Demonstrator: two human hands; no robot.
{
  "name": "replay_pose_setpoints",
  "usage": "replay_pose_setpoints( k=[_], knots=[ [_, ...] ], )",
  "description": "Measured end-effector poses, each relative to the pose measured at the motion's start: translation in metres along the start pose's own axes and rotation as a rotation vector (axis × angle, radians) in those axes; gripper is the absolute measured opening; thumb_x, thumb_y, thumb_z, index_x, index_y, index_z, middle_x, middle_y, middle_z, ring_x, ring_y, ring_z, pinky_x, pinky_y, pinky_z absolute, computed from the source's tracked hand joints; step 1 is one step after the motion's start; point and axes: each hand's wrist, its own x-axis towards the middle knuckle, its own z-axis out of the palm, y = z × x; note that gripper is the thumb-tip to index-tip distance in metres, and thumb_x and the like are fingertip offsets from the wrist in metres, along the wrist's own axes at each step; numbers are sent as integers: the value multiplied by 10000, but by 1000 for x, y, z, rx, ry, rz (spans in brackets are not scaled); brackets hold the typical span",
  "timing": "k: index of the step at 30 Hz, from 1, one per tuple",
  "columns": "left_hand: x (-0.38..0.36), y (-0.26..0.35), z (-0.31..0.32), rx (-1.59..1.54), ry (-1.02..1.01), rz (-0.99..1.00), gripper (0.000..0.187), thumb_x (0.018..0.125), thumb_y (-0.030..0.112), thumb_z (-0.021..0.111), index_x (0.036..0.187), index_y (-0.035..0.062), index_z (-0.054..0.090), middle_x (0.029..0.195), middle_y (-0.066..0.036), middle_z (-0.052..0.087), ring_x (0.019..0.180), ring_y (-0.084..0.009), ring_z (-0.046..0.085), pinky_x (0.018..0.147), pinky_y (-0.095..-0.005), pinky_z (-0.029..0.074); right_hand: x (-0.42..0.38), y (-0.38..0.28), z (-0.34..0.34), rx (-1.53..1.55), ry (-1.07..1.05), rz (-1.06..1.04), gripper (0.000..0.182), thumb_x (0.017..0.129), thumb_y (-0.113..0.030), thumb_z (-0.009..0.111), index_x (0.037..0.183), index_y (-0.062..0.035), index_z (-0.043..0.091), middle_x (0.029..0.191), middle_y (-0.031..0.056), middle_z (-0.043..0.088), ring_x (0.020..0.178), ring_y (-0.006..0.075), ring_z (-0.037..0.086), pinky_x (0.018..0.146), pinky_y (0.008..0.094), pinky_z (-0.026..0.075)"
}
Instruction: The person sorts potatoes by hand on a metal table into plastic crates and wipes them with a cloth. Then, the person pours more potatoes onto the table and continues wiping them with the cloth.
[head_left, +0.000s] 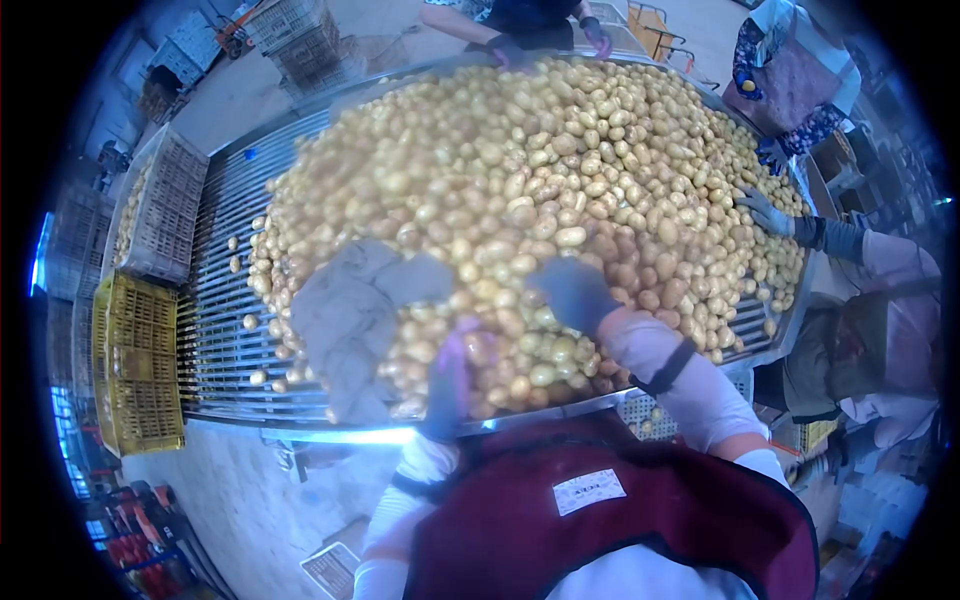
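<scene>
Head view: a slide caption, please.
Gloved left hand and gloved right hand at heaped tan produce on a slatted table.

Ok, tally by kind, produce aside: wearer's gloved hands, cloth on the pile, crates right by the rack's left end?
Gloved left hand and right hand: 2
Grey cloth heap: 1
White crate: 1
Yellow crate: 1
Total: 5

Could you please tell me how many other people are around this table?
3: one person across the heap, a second person at far right, a third person nearer right. Others may be hidden.
</scene>
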Motion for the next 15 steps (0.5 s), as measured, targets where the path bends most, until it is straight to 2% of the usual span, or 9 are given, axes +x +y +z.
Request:
replay_pose_setpoints(
  k=[2, 3, 4, 6, 7, 8, 10, 13, 15],
  knots=[
    [9, 13, -1, -501, 96, -213, 453, 1065, 389, 436, 1347, 45, 525, 1202, -72, 611, 1141, -215, 579, 983, -382, 486, -1, -26, -41, 113, 66, 6, 334, 845, -176, 664, 1178, -181, 667, 1056, 116, 643, 941, 284, 636, 790, 415, 522],
    [14, -2, -7, -522, 121, -185, 491, 1074, 411, 391, 1354, 31, 528, 1218, -80, 613, 1142, -213, 582, 975, -378, 493, -6, -29, -44, 352, 45, 75, 434, 881, -203, 705, 1302, -149, 619, 1174, 113, 647, 1077, 241, 630, 870, 368, 520],
    [17, -10, -9, -542, 142, -163, 534, 1084, 434, 347, 1361, 17, 531, 1235, -88, 615, 1143, -210, 585, 967, -373, 500, -12, -38, -52, 649, -127, 233, 439, 898, -214, 699, 1318, -130, 607, 1197, 99, 642, 1103, 223, 618, 888, 358, 515],
    [22, -9, 6, -155, 138, -74, 576, 1080, 468, 325, 1319, -9, 543, 1194, -114, 631, 1075, -224, 614, 885, -376, 528, -33, -56, -78, 1231, -446, 577, 454, 931, -236, 687, 1349, -92, 581, 1244, 71, 631, 1155, 187, 595, 923, 336, 504],
    [27, -9, 21, 28, 104, -28, 599, 1078, 485, 315, 1298, -21, 549, 1173, -128, 638, 1040, -231, 629, 844, -377, 542, -43, -64, -84, 1288, -449, 529, 463, 946, -249, 673, 1361, -72, 568, 1251, 55, 622, 1156, 176, 586, 929, 333, 502],
    [30, -3, 40, -34, -11, -101, 625, 1073, 509, 301, 1275, -23, 557, 1150, -133, 646, 990, -237, 637, 801, -379, 545, -54, -73, -87, 1340, -435, 494, 474, 960, -262, 660, 1372, -53, 555, 1257, 39, 613, 1158, 165, 577, 936, 331, 500],
    [31, 22, 81, -82, -264, -272, 667, 1061, 550, 283, 1270, -28, 543, 1155, -149, 640, 950, -255, 645, 772, -386, 547, -96, -59, -39, 1394, -212, 516, 470, 959, -308, 651, 1343, -48, 574, 1291, 66, 603, 1153, 161, 577, 943, 325, 493],
    [33, 39, 118, 72, -494, -367, 724, 1043, 597, 273, 1323, -38, 480, 1238, -178, 599, 983, -292, 646, 816, -397, 547, -133, -31, -63, 1241, -363, 634, 468, 964, -337, 627, 1323, -41, 586, 1353, 102, 573, 1182, 181, 561, 961, 320, 486],
    [34, 31, 128, 170, -542, -265, 711, 1054, 553, 294, 1428, -42, 398, 1389, -195, 519, 1179, -311, 584, 983, -414, 489, -172, -27, -77, 1185, 71, 355, 423, 965, -329, 607, 1273, -38, 617, 1360, 125, 570, 1176, 206, 572, 973, 331, 482]
  ],
)
